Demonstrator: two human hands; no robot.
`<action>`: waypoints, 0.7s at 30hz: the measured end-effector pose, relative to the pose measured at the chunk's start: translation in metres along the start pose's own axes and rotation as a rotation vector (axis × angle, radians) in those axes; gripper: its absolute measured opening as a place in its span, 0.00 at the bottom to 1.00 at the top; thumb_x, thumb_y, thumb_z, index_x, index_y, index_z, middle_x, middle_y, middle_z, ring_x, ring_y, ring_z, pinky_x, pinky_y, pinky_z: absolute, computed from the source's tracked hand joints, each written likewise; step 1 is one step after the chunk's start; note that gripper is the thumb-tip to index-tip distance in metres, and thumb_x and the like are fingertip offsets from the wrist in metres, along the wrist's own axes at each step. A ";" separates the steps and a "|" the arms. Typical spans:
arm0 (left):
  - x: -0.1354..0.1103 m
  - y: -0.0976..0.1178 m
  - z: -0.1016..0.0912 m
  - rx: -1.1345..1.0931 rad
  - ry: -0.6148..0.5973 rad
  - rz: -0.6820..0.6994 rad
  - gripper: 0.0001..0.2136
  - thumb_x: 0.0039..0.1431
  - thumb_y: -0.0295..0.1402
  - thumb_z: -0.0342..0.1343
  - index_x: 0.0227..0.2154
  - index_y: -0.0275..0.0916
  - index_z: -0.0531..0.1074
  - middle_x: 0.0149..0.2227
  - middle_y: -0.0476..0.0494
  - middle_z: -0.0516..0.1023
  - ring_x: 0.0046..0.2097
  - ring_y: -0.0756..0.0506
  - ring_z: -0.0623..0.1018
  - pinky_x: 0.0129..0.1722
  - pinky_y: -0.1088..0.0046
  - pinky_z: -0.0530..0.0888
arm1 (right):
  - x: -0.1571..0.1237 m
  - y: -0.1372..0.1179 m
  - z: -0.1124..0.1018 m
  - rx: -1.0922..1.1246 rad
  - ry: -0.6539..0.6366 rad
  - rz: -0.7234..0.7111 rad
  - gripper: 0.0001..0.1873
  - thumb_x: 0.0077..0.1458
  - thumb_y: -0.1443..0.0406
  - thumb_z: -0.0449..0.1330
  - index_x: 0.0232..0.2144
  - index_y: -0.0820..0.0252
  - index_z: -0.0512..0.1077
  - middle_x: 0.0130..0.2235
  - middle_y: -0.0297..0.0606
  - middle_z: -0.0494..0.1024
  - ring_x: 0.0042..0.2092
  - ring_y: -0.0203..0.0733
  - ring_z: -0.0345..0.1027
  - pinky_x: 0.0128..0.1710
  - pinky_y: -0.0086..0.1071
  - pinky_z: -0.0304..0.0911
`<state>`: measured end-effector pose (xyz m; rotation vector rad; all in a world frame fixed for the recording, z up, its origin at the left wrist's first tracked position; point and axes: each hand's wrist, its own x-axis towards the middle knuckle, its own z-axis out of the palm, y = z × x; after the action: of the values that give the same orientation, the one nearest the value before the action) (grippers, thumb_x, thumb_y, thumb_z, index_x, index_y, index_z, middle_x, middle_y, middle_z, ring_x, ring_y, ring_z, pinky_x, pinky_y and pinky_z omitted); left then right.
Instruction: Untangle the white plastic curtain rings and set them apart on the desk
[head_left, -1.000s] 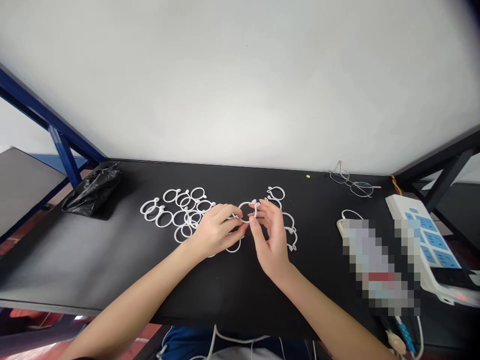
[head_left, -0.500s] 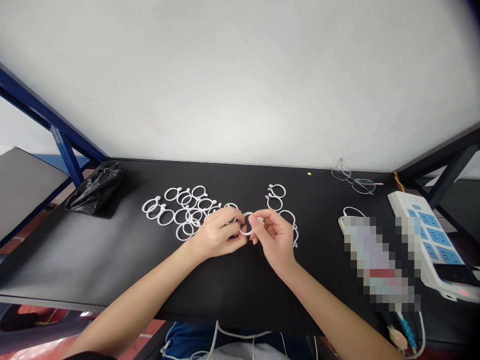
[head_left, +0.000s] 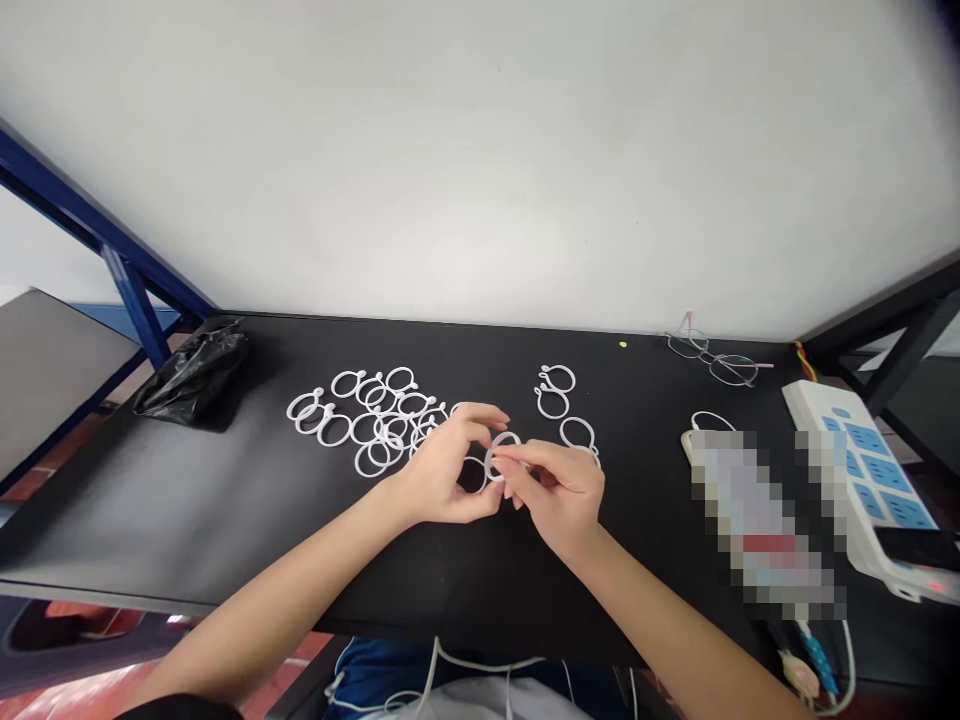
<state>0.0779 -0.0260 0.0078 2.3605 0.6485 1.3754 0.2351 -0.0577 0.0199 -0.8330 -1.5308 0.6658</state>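
A white curtain ring is pinched between the thumb and fingers of my right hand, raised over the black table. My left hand curves around the ring's left side, thumb and fingers apart; whether its thumb tip touches the ring I cannot tell. Through the gap in that hand another white ring shows. Left of my hands lies a loose, overlapping pile of white curtain rings, each with a small eyelet. Right of them several more rings form a rough column, its lower part hidden by my right hand.
A crumpled black plastic bag lies at the table's left. Eyeglasses rest near the wall on the right. A blurred-out phone-like object with cables and a white power strip take up the right side of the table.
My left hand's fingers have spread apart from their closed grip. My right hand has shifted slightly right and down, and the ring in it has turned.
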 end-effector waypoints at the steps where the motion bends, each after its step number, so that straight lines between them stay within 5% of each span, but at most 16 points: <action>1: 0.000 0.001 0.000 -0.048 -0.031 -0.025 0.18 0.49 0.28 0.54 0.44 0.39 0.61 0.44 0.35 0.72 0.44 0.41 0.76 0.39 0.61 0.76 | 0.000 -0.001 0.000 -0.015 -0.009 -0.021 0.05 0.55 0.70 0.63 0.32 0.57 0.79 0.20 0.30 0.76 0.17 0.31 0.66 0.17 0.24 0.63; 4: 0.003 0.007 0.001 -0.104 -0.115 -0.063 0.22 0.48 0.24 0.51 0.49 0.38 0.62 0.40 0.39 0.74 0.39 0.44 0.74 0.39 0.62 0.75 | -0.001 -0.001 0.001 -0.083 -0.029 -0.096 0.05 0.56 0.69 0.63 0.32 0.57 0.79 0.22 0.31 0.78 0.19 0.32 0.67 0.19 0.25 0.65; 12: 0.011 0.015 -0.006 -0.212 -0.199 -0.313 0.08 0.52 0.26 0.56 0.36 0.38 0.66 0.31 0.49 0.69 0.30 0.52 0.68 0.30 0.76 0.68 | 0.000 0.005 0.003 -0.159 -0.056 -0.238 0.05 0.57 0.71 0.62 0.33 0.59 0.77 0.21 0.31 0.75 0.21 0.33 0.68 0.22 0.26 0.66; 21: 0.012 0.007 -0.022 -0.339 -0.485 -0.571 0.08 0.42 0.23 0.57 0.28 0.38 0.68 0.18 0.59 0.60 0.22 0.56 0.60 0.22 0.81 0.60 | -0.002 0.005 0.002 -0.128 -0.108 -0.116 0.02 0.59 0.68 0.60 0.33 0.59 0.72 0.19 0.26 0.68 0.19 0.29 0.61 0.21 0.24 0.61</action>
<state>0.0654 -0.0244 0.0300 1.9139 0.7815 0.5835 0.2339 -0.0561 0.0145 -0.8071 -1.7198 0.5393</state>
